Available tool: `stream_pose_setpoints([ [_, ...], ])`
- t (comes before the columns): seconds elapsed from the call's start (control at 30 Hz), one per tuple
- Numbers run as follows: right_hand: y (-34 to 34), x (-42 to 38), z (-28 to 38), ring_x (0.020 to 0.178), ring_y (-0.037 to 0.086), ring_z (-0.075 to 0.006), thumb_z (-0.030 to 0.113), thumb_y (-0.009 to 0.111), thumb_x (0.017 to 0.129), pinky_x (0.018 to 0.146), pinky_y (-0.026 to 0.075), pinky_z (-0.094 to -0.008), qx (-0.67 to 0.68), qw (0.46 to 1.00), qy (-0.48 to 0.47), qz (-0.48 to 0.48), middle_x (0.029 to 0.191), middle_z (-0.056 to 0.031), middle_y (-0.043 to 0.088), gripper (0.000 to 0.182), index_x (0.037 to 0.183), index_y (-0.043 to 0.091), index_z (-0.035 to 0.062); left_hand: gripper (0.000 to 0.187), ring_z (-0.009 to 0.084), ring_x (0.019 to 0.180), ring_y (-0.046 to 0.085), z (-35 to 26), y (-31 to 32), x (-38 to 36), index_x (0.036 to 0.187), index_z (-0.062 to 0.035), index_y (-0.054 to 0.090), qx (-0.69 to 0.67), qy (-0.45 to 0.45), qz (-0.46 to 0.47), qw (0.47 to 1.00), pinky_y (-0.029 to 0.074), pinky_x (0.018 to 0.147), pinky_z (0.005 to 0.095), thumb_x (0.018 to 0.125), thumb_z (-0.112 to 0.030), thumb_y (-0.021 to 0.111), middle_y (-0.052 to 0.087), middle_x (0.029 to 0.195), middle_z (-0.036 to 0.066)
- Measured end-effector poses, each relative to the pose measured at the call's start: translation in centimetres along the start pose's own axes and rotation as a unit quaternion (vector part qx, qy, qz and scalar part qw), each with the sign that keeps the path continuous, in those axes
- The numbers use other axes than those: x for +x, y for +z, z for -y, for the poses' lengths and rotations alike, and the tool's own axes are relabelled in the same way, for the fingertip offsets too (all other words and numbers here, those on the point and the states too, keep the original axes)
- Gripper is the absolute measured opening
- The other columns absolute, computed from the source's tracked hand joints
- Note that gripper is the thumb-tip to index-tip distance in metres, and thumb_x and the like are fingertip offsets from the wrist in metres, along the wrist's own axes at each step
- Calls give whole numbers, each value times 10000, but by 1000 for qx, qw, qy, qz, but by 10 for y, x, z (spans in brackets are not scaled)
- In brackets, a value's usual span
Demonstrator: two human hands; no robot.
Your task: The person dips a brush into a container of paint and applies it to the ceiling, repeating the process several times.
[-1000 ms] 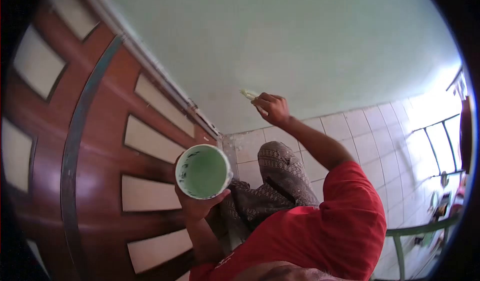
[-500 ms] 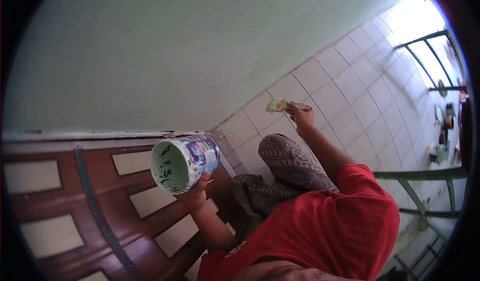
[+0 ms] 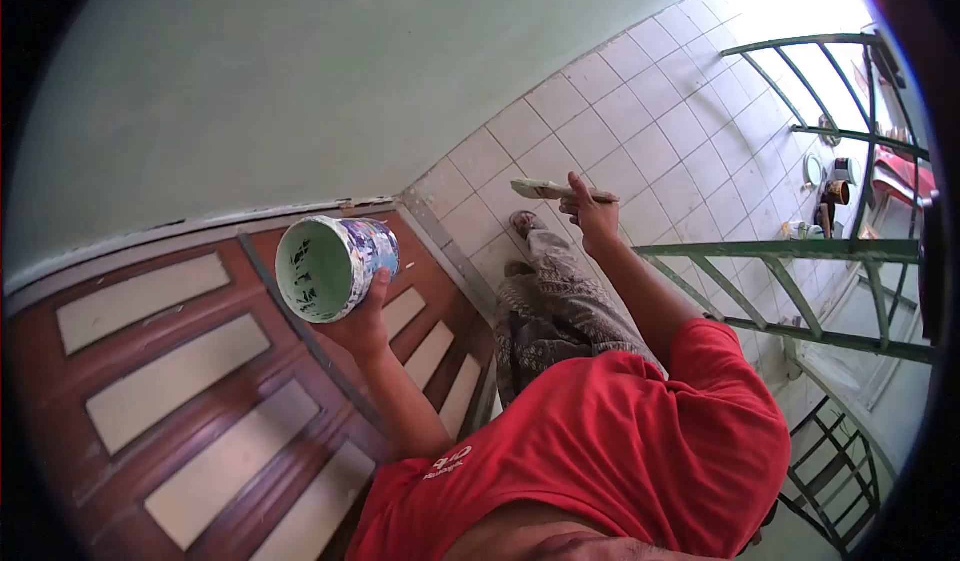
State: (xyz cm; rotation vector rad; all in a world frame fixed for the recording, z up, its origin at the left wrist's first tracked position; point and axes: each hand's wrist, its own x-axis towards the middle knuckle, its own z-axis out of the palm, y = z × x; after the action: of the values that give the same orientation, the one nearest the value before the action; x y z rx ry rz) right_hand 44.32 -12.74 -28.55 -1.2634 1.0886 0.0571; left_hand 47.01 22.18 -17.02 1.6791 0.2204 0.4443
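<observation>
My left hand [image 3: 362, 323] is closed around the side of a paint bucket [image 3: 378, 246]. The bucket lies tilted, with its mouth facing left, and its inside is pale green with dark patches. Paint smears cover its printed outside. In my right hand [image 3: 594, 216] is a paintbrush [image 3: 548, 190], gripped by the handle. Its bristles point left, carry light green paint and are apart from the wall. Both hands are in front of my red shirt [image 3: 580, 441].
A pale green wall [image 3: 250, 101] fills the upper left. Below it is a brown panelled door [image 3: 180, 311]. Light tiles [image 3: 640, 111] cover the floor. Green metal frames [image 3: 780, 251] stand at right, with several containers [image 3: 838, 193] beyond them.
My bent legs have straightened, and a foot now shows. The view has shifted, with more door and green frame visible. The brush has turned flatter; both hands keep their hold.
</observation>
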Motion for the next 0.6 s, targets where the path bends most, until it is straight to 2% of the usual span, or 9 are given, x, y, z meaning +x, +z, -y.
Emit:
stream_pose_setpoints([
  [0.1,-9,-29,-1,620,644,-134,557,773,863,528,432,-264,3,999,-26,-30,748,-61,682,519,884,666,50,933,257,1215,587,-20,-30,-1,1417,-9,456,39,25,12,999,462,1097,425,632,-130,946,575,1354,117],
  [0.13,-30,-42,-13,620,644,-134,557,773,863,528,432,-264,5,999,-38,-23,748,-61,682,519,884,666,50,921,257,1216,585,-26,-42,-27,1408,-7,466,18,34,6,999,462,1097,426,632,-130,945,576,1353,118],
  [0.23,-45,-81,11,559,628,-149,556,760,878,483,447,-268,28,1000,1,5,693,-61,642,537,912,614,40,911,258,1208,588,-50,-54,-45,1391,6,489,4,47,-15,999,463,1082,426,625,-164,952,587,1342,125],
  [0.33,-61,-88,13,536,609,-146,666,656,900,471,429,-270,32,999,2,36,675,-54,630,610,871,611,59,914,259,1200,592,-67,-62,-74,1385,20,500,28,66,-34,997,465,1067,421,622,-195,956,597,1334,134],
  [0.47,-125,-108,43,535,560,-123,661,626,923,480,415,-258,-9,996,40,82,662,-29,586,595,820,595,76,903,264,1202,587,-135,-35,-149,1387,24,498,56,82,-30,995,458,1066,414,633,-187,950,585,1344,138],
  [0.6,-177,-120,61,528,566,-147,670,584,944,479,420,-296,-5,990,6,138,642,-53,601,631,789,603,58,892,260,1198,582,-155,-12,-232,1382,12,492,57,69,-55,994,455,1078,415,628,-141,944,591,1319,116],
])
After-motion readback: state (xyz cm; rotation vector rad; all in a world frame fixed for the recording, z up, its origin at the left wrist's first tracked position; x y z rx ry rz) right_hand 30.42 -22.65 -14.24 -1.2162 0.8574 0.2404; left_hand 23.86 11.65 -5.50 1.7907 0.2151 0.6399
